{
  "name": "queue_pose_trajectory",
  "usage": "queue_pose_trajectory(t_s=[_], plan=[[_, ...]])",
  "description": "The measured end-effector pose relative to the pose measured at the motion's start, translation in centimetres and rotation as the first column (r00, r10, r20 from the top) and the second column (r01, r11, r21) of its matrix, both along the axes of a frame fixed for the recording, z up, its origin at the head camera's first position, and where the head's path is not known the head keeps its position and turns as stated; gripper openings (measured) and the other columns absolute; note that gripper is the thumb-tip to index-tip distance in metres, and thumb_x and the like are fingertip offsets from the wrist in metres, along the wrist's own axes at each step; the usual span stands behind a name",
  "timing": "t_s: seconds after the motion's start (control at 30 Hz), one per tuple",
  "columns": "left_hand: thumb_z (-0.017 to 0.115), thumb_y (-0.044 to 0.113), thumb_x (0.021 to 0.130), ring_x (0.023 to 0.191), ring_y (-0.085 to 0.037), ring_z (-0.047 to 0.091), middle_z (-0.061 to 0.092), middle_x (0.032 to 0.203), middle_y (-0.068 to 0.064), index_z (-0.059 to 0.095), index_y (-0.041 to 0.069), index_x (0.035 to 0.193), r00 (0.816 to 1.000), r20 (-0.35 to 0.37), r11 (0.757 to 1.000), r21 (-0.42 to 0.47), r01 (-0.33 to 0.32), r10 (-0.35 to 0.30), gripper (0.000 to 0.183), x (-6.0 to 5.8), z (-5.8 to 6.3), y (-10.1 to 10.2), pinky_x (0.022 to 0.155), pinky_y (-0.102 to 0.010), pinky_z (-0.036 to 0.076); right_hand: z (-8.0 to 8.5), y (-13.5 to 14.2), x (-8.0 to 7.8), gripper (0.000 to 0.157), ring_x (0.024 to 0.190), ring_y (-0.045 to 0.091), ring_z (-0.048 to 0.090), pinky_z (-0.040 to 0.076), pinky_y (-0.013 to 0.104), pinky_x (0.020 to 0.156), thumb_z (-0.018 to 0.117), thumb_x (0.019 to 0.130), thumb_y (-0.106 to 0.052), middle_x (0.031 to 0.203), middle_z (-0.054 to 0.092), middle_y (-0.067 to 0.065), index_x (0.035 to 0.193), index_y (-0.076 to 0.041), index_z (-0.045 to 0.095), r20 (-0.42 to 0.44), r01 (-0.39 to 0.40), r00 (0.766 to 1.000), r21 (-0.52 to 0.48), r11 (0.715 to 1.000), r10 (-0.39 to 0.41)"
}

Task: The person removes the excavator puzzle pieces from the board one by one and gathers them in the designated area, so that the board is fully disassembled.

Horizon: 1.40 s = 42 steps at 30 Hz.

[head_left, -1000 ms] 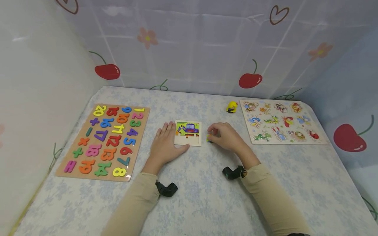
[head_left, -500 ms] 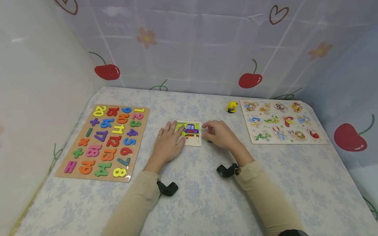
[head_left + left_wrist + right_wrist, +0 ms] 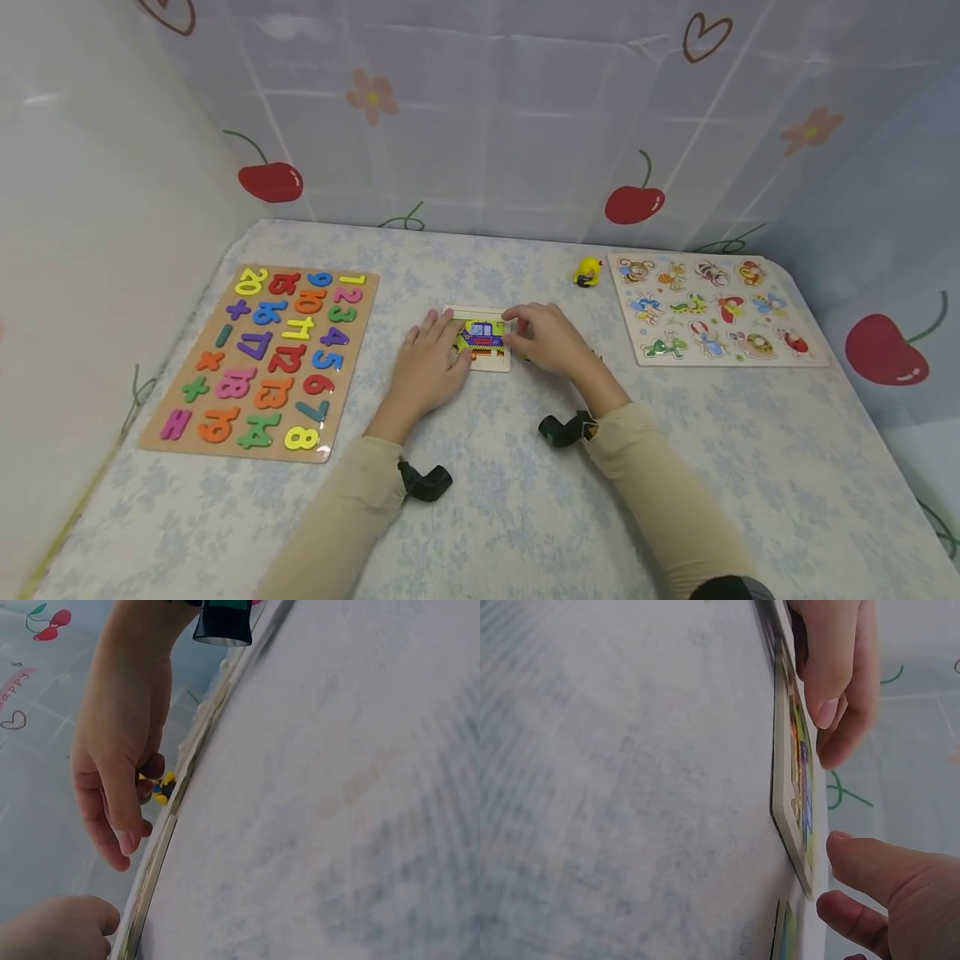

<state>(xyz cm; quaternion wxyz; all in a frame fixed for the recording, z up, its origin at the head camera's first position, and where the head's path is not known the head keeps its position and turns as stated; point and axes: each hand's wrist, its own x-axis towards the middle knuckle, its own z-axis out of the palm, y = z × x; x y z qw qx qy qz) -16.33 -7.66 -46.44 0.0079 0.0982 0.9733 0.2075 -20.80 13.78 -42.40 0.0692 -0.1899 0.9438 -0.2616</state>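
Observation:
A small wooden jigsaw puzzle (image 3: 491, 364) with a digger picture in a pale frame lies flat on the table. My left hand (image 3: 426, 367) rests over its left side, fingers extended and covering part of the picture. My right hand (image 3: 551, 340) hovers at its right edge, thumb and index finger bent and apart. In the right wrist view, nothing shows between the right thumb (image 3: 855, 859) and the finger below it. Close by that hand, a thin flat puzzle piece (image 3: 781, 934) lies on the table, mostly hidden by the hand in the head view.
A number board (image 3: 341, 392) with coloured foam digits lies at the left. An insect peg board (image 3: 731, 358) is at the back right, beside a yellow toy duck (image 3: 587, 272). A printed cloth wall (image 3: 480, 125) borders the table behind.
My right hand has moved left from the loose piece to the puzzle's right edge. My left hand has slid slightly, its fingers and thumb drawing in on the puzzle's left side.

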Motion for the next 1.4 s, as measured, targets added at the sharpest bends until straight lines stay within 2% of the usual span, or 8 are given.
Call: queue_pose_trajectory(t_s=[0.17,0.3,0.57,0.83,0.97,1.17,1.3,1.4], plan=[[0.035,0.048,0.102,0.156,-0.028,0.006,0.016,0.168,-0.003,0.026,0.021,0.159,1.000,0.024,1.000,-0.015,-0.007,0.008,0.064,-0.4,0.3,0.9,0.126,-0.054,0.007,-0.3,-0.6,-0.5,0.034,0.087,0.020,0.049,0.040,0.033,0.075,0.068,0.094,-0.028,0.093,0.063,0.001,0.126,-0.017,0.068,0.020,0.013,1.000,0.046,0.999,-0.013],[0.033,0.052,0.102,0.156,-0.028,0.002,0.011,0.168,-0.003,0.020,0.023,0.160,0.998,0.037,0.998,-0.038,-0.050,0.051,0.066,-0.6,-0.1,1.5,0.126,-0.053,0.004,-0.6,-1.0,-0.8,0.030,0.087,0.020,0.049,0.040,0.033,0.076,0.068,0.094,-0.028,0.091,0.063,0.001,0.122,-0.015,0.070,0.024,0.017,1.000,0.061,0.998,-0.018],[0.036,0.058,0.099,0.156,-0.029,0.006,0.015,0.168,-0.002,0.024,0.025,0.159,0.994,0.012,0.993,-0.056,-0.105,0.106,0.070,-0.6,-0.6,1.7,0.126,-0.052,0.006,-0.8,-1.7,-1.1,0.027,0.085,0.021,0.046,0.038,0.032,0.072,0.068,0.094,-0.034,0.088,0.058,0.002,0.110,-0.013,0.068,0.006,0.035,0.999,0.071,0.997,-0.036],[0.039,0.067,0.094,0.156,-0.029,0.008,0.017,0.168,0.000,0.029,0.026,0.158,0.994,-0.004,0.993,-0.046,-0.112,0.112,0.076,-0.7,-0.5,1.8,0.126,-0.053,0.008,-0.8,-1.8,-1.3,0.025,0.088,0.021,0.045,0.038,0.033,0.073,0.068,0.094,-0.034,0.091,0.056,0.003,0.107,-0.012,0.065,0.016,0.062,0.998,0.081,0.995,-0.063],[0.041,0.067,0.094,0.156,-0.030,0.010,0.019,0.167,-0.001,0.031,0.027,0.157,0.994,-0.012,0.993,-0.041,-0.110,0.110,0.075,-0.7,-0.5,1.8,0.125,-0.054,0.009,-0.7,-1.7,-1.3,0.025,0.088,0.022,0.046,0.040,0.033,0.073,0.069,0.093,-0.033,0.091,0.057,0.004,0.106,-0.012,0.065,0.018,0.062,0.998,0.077,0.995,-0.064],[0.042,0.067,0.094,0.156,-0.031,0.011,0.021,0.167,-0.001,0.033,0.028,0.156,0.994,-0.027,0.993,-0.047,-0.109,0.108,0.073,-0.7,-0.5,1.8,0.125,-0.054,0.010,-0.6,-1.6,-1.4,0.025,0.091,0.021,0.049,0.043,0.034,0.078,0.073,0.091,-0.030,0.094,0.060,0.004,0.105,-0.011,0.064,0.034,0.075,0.997,0.020,0.997,-0.076],[0.041,0.067,0.094,0.156,-0.030,0.011,0.020,0.167,-0.001,0.033,0.029,0.156,0.993,-0.030,0.992,-0.055,-0.112,0.111,0.073,-0.7,-0.5,1.8,0.125,-0.054,0.010,-0.7,-1.4,-1.4,0.023,0.090,0.021,0.053,0.044,0.033,0.077,0.075,0.089,-0.027,0.095,0.064,0.004,0.101,-0.013,0.061,0.069,0.083,0.995,-0.104,0.991,-0.076],[0.040,0.068,0.094,0.156,-0.030,0.011,0.020,0.167,-0.001,0.032,0.029,0.156,0.993,-0.025,0.991,-0.063,-0.115,0.114,0.074,-0.6,-0.5,1.8,0.125,-0.053,0.010,-0.7,-1.0,-1.3,0.022,0.086,0.020,0.057,0.046,0.032,0.073,0.074,0.090,-0.025,0.096,0.066,0.004,0.101,-0.014,0.059,0.121,0.111,0.989,-0.223,0.969,-0.085]])
